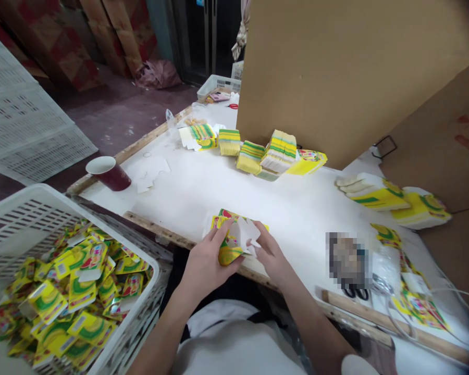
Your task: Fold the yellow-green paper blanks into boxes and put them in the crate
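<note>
- Yellow carton [230,255] is sitting between both hands, over the tabletop [203,192] near edge, white flaps showing.
- Left hand [205,263]: fingers are gripping the carton's side.
- Right hand [275,258]: fingers are pinching its flap side.
- Carton stacks [279,151] are standing behind.
- White basket [155,273] is holding small boxes [82,291], left.

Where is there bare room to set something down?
Widest: the white tabletop between the held carton and the yellow-green stacks. Smaller: between that carton and the paper scraps on the left. Crowded: along the cardboard panel, where the stacks stand, and the near right, with black handles and clear plastic.
</note>
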A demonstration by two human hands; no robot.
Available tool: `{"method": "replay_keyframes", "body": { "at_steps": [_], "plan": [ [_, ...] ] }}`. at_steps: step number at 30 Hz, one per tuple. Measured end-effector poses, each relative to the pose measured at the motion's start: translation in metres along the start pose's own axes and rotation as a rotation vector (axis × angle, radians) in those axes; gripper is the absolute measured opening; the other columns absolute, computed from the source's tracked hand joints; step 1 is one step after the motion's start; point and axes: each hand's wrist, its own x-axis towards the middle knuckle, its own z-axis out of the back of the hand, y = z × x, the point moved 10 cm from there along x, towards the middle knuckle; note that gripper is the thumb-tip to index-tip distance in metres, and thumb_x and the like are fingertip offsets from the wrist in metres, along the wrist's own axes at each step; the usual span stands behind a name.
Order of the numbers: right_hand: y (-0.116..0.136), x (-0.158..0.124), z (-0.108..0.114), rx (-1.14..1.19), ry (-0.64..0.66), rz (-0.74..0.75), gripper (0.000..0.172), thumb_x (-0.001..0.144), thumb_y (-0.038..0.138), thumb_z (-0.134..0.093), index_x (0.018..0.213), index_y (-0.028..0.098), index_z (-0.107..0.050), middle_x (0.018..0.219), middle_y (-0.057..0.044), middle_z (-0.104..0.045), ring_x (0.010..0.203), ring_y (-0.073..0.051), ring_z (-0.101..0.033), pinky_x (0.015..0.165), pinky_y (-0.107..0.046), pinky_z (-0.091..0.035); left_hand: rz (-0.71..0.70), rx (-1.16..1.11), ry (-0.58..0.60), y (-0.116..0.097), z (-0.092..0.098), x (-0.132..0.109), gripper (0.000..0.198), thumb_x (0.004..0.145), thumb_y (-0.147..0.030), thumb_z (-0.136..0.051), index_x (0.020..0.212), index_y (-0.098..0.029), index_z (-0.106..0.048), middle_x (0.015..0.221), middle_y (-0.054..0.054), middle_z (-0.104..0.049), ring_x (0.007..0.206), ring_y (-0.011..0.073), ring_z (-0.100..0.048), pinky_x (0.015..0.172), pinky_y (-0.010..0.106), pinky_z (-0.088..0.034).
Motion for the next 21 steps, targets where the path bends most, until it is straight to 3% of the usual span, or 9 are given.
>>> {"method": "replay_keyframes", "body": {
  "at_steps": [3,7,10,13,21],
  "plan": [
    [-0.005,0.002,0.012,-0.022,-0.099,-0.024,0.026,0.072,0.036,-0.069,0.091,0.021,-0.060,0.082,-0.001,-0.062,0.075,-0.015,-0.058,0.067,-0.026,-0.048,0.005,0.001,0.022,0.000,-0.004,0.000,0.069,0.075,-0.036,-0.060,0.137,-0.027,-0.029,0.122,0.010,-0.055,0.103,0.0269,-0.059,0.084,0.041,-0.049],
    [-0.030,0.000,0.031,0.174,-0.261,-0.211,0.024,0.065,0.034,-0.073,0.081,0.018,-0.063,0.079,-0.001,-0.066,0.072,-0.016,-0.061,0.065,-0.026,-0.050,-0.047,-0.051,0.004,-0.006,-0.003,-0.001,0.071,0.074,-0.035,-0.062,0.136,-0.027,-0.029,0.129,0.009,-0.052,0.110,0.0258,-0.056,0.091,0.040,-0.047],
    [-0.047,-0.005,0.018,0.432,-0.211,-0.376,0.028,0.063,0.026,-0.075,0.087,0.018,-0.064,0.082,-0.002,-0.069,0.071,-0.016,-0.064,0.065,-0.027,-0.052,-0.076,-0.117,-0.009,-0.010,0.001,-0.002,0.070,0.075,-0.035,-0.063,0.136,-0.025,-0.031,0.130,0.008,-0.052,0.113,0.0238,-0.055,0.094,0.038,-0.046],
    [-0.054,-0.009,0.005,0.601,-0.155,-0.427,0.033,0.062,0.024,-0.076,0.092,0.019,-0.064,0.085,-0.002,-0.071,0.073,-0.016,-0.066,0.067,-0.027,-0.054,-0.103,-0.141,-0.031,-0.012,0.005,-0.002,0.068,0.075,-0.035,-0.063,0.135,-0.025,-0.032,0.130,0.008,-0.053,0.114,0.0233,-0.054,0.095,0.037,-0.045],
    [-0.065,-0.011,-0.017,0.613,0.048,-0.424,0.041,0.062,0.033,-0.079,0.098,0.020,-0.063,0.089,-0.003,-0.071,0.075,-0.015,-0.066,0.070,-0.026,-0.053,-0.167,-0.195,-0.111,-0.021,0.008,-0.002,0.066,0.075,-0.036,-0.065,0.131,-0.025,-0.034,0.126,0.010,-0.051,0.113,0.0245,-0.052,0.094,0.038,-0.045]
  ]
}}
